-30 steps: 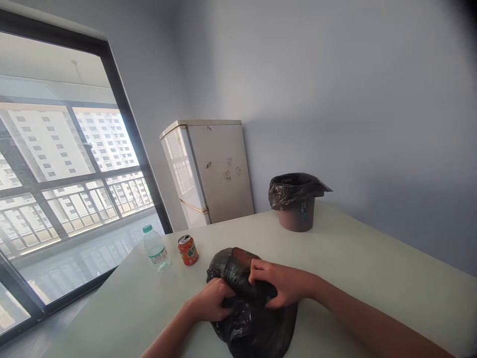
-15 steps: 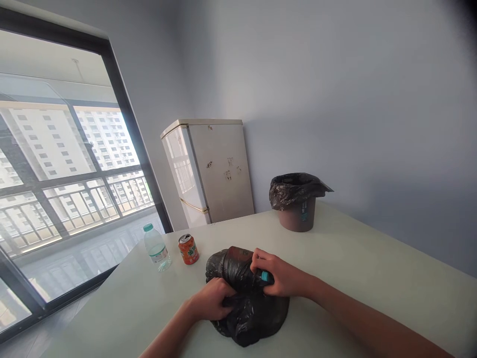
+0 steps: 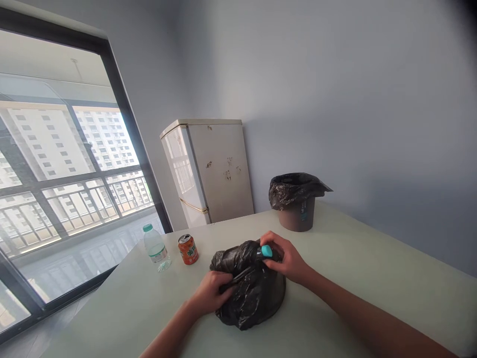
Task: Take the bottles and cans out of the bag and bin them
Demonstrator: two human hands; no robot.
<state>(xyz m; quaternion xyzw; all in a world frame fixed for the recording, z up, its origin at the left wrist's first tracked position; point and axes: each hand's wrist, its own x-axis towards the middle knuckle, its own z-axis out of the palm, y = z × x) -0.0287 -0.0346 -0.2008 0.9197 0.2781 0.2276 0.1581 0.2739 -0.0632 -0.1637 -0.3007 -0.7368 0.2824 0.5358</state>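
Observation:
A crumpled black plastic bag (image 3: pixel 248 293) lies bunched on the table in front of me, over something round whose shape I cannot fully make out. My left hand (image 3: pixel 214 292) pinches a fold of the bag at its left side. On the bag's upper right, my right hand (image 3: pixel 285 258) has its fingers curled round the plastic. A small rounded teal piece (image 3: pixel 267 250) shows between the right thumb and fingers; its kind is unclear. Left of the bag stand an orange drink can (image 3: pixel 188 250) and a clear bottle (image 3: pixel 154 247) with a green cap, both upright and untouched.
A brown bin (image 3: pixel 296 217) lined with a black bag stands at the table's back edge. Behind the pale green table (image 3: pixel 372 278) are a white fridge (image 3: pixel 223 174) and a grey wall. A large glass door (image 3: pixel 55 149) is on the left.
My right hand has risen a little, and the teal piece shows more fully. The bag has shifted and bunched differently, hiding the brownish surface seen before. My left hand still pinches the bag.

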